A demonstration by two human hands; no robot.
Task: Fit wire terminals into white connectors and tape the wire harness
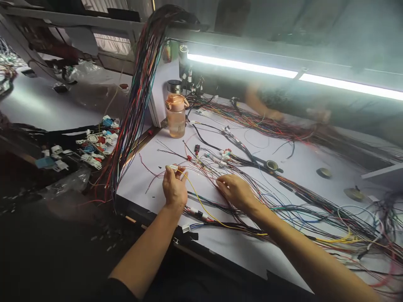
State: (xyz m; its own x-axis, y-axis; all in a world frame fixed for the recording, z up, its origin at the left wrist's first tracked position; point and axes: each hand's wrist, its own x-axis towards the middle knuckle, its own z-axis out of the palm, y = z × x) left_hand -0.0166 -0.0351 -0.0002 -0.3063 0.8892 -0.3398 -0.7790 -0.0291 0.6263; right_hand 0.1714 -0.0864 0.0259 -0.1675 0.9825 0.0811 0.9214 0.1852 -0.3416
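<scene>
A small white plug connector [173, 167] is pinched between the thumb and fingers of my left hand [174, 187], close to the table's front edge. From it a yellow wire [195, 191] curves down to the right and joins the harness. My right hand [236, 191] rests over the wire harness [252, 178], palm down. Its fingers are curled together at thin dark and red wires; what lies between the fingertips is hidden. Beyond the hands, white connectors [225, 155] and a black connector [197, 148] sit on wire ends. Below my left hand lies another white connector [186, 228].
A thick wire bundle [138, 100] hangs over the left table edge from the shelf. Behind it stand a water bottle [176, 117] and loose connectors [97, 144] on the left. Tape rolls [271, 165] lie on the right. A lit tube lamp [242, 66] spans the back.
</scene>
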